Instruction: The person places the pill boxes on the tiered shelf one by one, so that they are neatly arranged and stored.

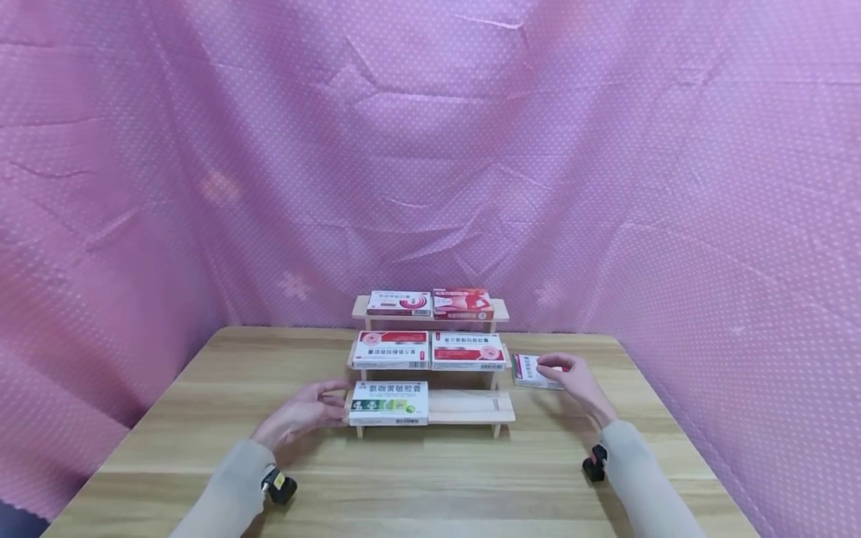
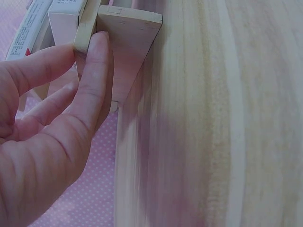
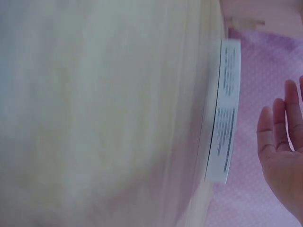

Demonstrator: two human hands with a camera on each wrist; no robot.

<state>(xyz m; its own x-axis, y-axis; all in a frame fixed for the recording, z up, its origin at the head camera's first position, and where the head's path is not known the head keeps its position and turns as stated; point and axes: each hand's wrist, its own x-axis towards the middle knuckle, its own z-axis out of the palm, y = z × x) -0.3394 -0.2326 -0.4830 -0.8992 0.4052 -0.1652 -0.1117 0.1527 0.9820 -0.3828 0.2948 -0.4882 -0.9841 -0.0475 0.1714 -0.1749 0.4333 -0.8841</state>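
Observation:
A three-tier wooden display stand (image 1: 464, 406) stands on the table. At the left end of its lowest tier, my left hand (image 1: 301, 413) pinches the board (image 2: 86, 29) between its fingers, beside a white and green medicine box (image 1: 389, 403). A flat white medicine box with a coloured end (image 1: 527, 369) lies on the table right of the stand. Over that box hovers my right hand (image 1: 580, 385). In the right wrist view, the box's printed side (image 3: 223, 113) shows with a gap between it and the loosely extended fingers (image 3: 280, 125).
On the middle tier sit two red and white boxes (image 1: 392, 349). The top tier bears a white box with a red swirl (image 1: 400, 302) and a red box (image 1: 463, 302). Pink dotted cloth (image 1: 430, 149) hangs behind and around the wooden table (image 1: 430, 486).

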